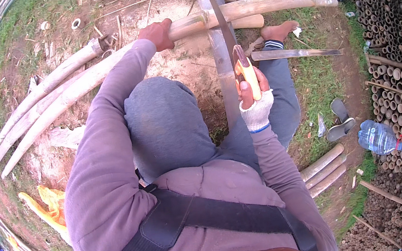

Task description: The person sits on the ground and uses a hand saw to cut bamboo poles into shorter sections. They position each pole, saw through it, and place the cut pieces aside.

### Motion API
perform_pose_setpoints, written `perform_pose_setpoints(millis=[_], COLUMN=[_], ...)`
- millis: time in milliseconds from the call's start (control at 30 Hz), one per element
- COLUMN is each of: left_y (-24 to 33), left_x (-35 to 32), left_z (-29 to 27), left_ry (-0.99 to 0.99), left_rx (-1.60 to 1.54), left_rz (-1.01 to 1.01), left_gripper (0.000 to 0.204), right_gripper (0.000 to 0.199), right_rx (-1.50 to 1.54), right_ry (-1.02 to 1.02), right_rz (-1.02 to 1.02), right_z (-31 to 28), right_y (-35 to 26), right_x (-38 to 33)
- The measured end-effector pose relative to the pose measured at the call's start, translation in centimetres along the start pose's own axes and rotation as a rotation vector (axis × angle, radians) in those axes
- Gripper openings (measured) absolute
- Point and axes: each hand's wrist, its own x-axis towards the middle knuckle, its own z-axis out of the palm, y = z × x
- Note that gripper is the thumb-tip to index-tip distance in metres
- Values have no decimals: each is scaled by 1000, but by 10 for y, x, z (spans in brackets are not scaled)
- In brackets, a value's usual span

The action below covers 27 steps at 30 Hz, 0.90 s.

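My left hand (158, 34) is closed around a long, pale bamboo pole (276, 4) that runs across the view and rests over a grey beam (226, 82). In my right hand (257, 93), which wears a white fingerless glove, is the orange-yellow handle of a handsaw (222, 21). The saw's long blade points away from me and lies across the pole at the beam, to the right of my left hand. Whether its teeth have cut into the pole cannot be made out.
More bamboo poles (44, 87) lie at left. A cut length (298, 53) sits beside my bare foot (280, 31). Sandals (340, 128), a large plastic bottle (373, 137) and short bamboo pieces (324, 170) are at right, before big stacks of bamboo (382, 10). An orange sack (53, 200) lies lower left.
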Motion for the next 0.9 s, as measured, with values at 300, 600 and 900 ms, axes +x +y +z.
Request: perform_pose_setpoints(millis=[300, 600, 900], left_y=[-1, 3, 4], left_x=[-1, -5, -8], left_z=[2, -4, -7], left_ry=[39, 12, -19], left_rx=[11, 29, 13], left_rz=[-3, 22, 6], left_gripper=[65, 64, 64], right_gripper=[56, 53, 53], right_rx=[-57, -28, -41], right_ry=[-76, -101, -134], right_rz=[0, -42, 46], right_z=[-12, -10, -20], right_y=[17, 3, -19], right_x=[1, 6, -8])
